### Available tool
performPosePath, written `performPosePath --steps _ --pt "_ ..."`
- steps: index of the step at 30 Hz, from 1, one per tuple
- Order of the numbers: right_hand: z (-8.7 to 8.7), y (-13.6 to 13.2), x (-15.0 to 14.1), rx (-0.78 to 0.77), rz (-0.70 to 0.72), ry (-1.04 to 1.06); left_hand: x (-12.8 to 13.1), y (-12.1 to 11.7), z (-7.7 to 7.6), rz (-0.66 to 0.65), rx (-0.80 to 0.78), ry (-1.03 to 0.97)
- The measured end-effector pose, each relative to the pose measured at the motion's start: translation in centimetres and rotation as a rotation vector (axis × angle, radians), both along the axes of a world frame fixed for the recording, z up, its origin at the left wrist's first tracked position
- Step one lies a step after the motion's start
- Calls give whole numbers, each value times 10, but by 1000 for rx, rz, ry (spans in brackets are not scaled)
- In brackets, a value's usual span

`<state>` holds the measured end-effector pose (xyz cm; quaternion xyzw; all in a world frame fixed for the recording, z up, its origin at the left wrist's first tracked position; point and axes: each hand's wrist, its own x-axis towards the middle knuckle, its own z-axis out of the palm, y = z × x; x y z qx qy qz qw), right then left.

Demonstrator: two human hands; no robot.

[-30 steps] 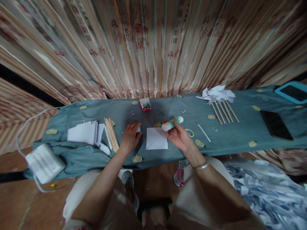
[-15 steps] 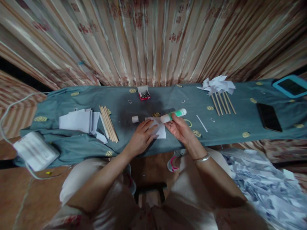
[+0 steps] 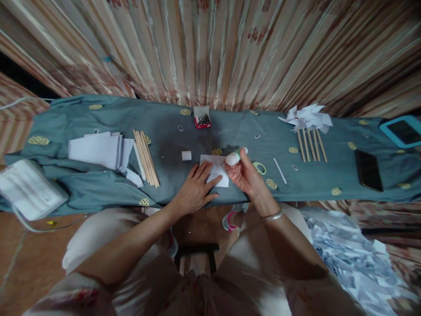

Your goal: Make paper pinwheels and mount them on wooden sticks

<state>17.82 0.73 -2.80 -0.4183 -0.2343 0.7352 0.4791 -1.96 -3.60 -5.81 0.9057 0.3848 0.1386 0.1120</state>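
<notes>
Nearest, see pale trousers (image 3: pixel 88 239) and, to the right, one heap of white cut pieces (image 3: pixel 348 252), too tangled to count. On the right wrist, note one silvery bracelet (image 3: pixel 275 215).

Along the front of the counter (image 3: pixel 230 131), count one white sheet (image 3: pixel 219 169). Over it, find the left hand (image 3: pixel 194 188), palm down, with fingers spread apart. Just beside the sheet's right edge, find the right hand (image 3: pixel 245 177), with fingers clamped round one glue stick (image 3: pixel 233 159), white with a green band, tilted by the upper right corner of the sheet. Cannot tell contact with the paper; cannot read any lettering on the band.

At far left, count one white block (image 3: pixel 33 188) with a cable. To the right, count one white strip (image 3: pixel 280 170), one pale green ring (image 3: pixel 259 167), one black phone (image 3: pixel 369 170).

Slightly farther, count one bundle of wooden sticks (image 3: pixel 146 158), too tight to number, one small white cylinder (image 3: pixel 186 155), one stack of white paper (image 3: pixel 95 149), with layers too close to count.

Beyond, count five sticks under overlapping white pinwheels (image 3: pixel 309 117), one blue-framed tablet (image 3: pixel 404 131), and one open red-and-white box (image 3: pixel 202 125) of small metal pieces. On the cloth, note at least four black-and-white printed tags (image 3: pixel 257 136), too small to read.

Farthest, see one pleated curtain (image 3: pixel 210 52) with red prints, illegible.
</notes>
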Motion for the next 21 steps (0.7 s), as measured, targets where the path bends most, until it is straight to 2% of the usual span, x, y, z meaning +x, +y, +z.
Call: performPosePath --steps 4,7,11,15,21 --pt "0 0 0 -50 42 122 0 0 -1 0 24 17" --pt "-2 -3 0 -10 6 19 0 0 -2 1 31 14" --pt "-6 -5 2 169 -65 -371 1 0 -4 9 39 -7" --pt "-9 -9 4 384 -64 -820 2 0 -5 14 39 -26" --pt "-6 -12 0 518 9 -1194 3 -1 -5 17 24 -35"
